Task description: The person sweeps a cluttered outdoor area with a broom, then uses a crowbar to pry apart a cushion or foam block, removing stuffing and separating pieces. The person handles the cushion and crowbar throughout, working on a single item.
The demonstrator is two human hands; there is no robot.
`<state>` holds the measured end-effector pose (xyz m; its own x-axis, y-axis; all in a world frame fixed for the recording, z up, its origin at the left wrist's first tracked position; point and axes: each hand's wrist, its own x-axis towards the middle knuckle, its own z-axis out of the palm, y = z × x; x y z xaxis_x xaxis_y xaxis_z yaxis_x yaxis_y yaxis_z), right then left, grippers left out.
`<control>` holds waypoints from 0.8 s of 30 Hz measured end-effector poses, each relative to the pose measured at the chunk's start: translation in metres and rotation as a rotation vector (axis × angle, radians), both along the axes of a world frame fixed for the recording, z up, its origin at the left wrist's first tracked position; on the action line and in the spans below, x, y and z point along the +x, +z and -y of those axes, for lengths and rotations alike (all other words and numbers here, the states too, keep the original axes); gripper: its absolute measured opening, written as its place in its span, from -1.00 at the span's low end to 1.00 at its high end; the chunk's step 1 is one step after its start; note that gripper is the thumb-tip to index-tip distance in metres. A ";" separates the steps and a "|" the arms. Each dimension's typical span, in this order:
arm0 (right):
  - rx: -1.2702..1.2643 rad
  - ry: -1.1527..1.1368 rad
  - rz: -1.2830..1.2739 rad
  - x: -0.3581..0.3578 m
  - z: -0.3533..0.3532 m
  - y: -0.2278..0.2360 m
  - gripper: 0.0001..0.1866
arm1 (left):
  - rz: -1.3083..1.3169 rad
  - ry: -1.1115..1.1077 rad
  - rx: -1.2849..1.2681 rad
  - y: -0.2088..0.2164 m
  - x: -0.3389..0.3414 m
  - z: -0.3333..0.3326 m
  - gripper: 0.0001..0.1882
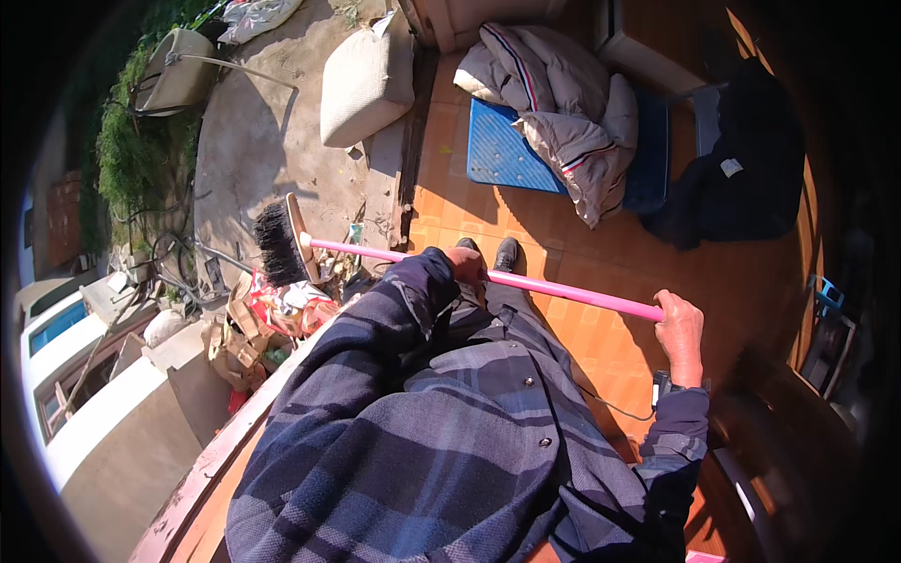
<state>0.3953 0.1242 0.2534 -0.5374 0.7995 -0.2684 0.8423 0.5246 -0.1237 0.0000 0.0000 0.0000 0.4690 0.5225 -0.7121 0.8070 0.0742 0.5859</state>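
Observation:
A broom [572,293] with a pink handle lies across in front of my body. My right hand [679,330] is wrapped round the handle's end on the right. Farther along to the left, my left hand [464,266] grips the same handle, partly hidden by its dark sleeve. The broom's black bristles and pale wooden head [296,230] stick out past the doorway edge on the left, above the concrete outside. Just below the head is a heap of crumpled packaging and cardboard [272,314].
A blue stool [507,145] ahead carries a beige padded jacket [568,103]. Dark cloth [741,178] hangs at the right. Outside stand a white woven sack [368,86] and a tipped beige container [178,70]. A raised sill [409,155] divides the orange tiled floor from the concrete.

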 end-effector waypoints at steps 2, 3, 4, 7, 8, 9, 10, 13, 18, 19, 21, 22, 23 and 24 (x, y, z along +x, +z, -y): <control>0.082 -0.008 -0.030 0.010 -0.005 -0.004 -0.79 | 0.012 -0.065 0.040 0.024 0.002 -0.018 -0.59; 0.081 -0.031 0.010 0.040 0.003 0.015 -0.81 | 0.078 -0.081 -0.002 0.039 0.040 -0.013 -0.57; 0.090 -0.065 0.016 0.048 0.001 0.018 -0.82 | 0.071 -0.090 0.021 0.051 0.045 -0.023 -0.59; 0.124 -0.143 0.063 0.078 0.000 0.036 -0.82 | 0.115 -0.120 0.064 0.087 0.066 -0.045 -0.62; 0.139 -0.170 0.095 0.092 0.001 0.049 -0.82 | 0.125 -0.073 0.093 0.099 0.081 -0.050 -0.65; 0.167 -0.186 0.128 0.107 0.003 0.062 -0.80 | 0.172 -0.087 0.150 0.111 0.096 -0.056 -0.66; 0.205 -0.199 0.155 0.125 0.005 0.079 -0.78 | 0.188 -0.115 0.227 0.125 0.112 -0.063 -0.66; 0.351 -0.324 0.309 0.188 0.019 0.141 -0.77 | 0.326 -0.167 0.304 0.171 0.170 -0.092 -0.68; 0.536 -0.508 0.469 0.280 0.074 0.273 -0.53 | 0.507 -0.318 0.491 0.260 0.253 -0.118 -0.73; 0.494 -0.551 0.534 0.290 0.088 0.300 -0.50 | 0.532 -0.347 0.477 0.273 0.265 -0.120 -0.72; 0.677 -0.533 0.561 0.301 0.107 0.324 -0.50 | 0.567 -0.403 0.520 0.291 0.281 -0.124 -0.73; 0.685 -0.482 0.552 0.303 0.116 0.336 -0.49 | 0.578 -0.399 0.536 0.294 0.285 -0.126 -0.73; 0.695 -0.503 0.535 0.301 0.121 0.343 -0.50 | 0.586 -0.399 0.547 0.294 0.289 -0.128 -0.73; 0.745 -0.434 0.577 0.296 0.124 0.347 -0.51 | 0.594 -0.393 0.556 0.292 0.293 -0.130 -0.74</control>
<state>0.6911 0.0003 0.6008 -0.1099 0.9624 0.2486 0.8054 -0.0603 0.5896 0.2933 0.1301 0.2916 0.8962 0.4436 0.0118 0.2677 -0.5618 0.7828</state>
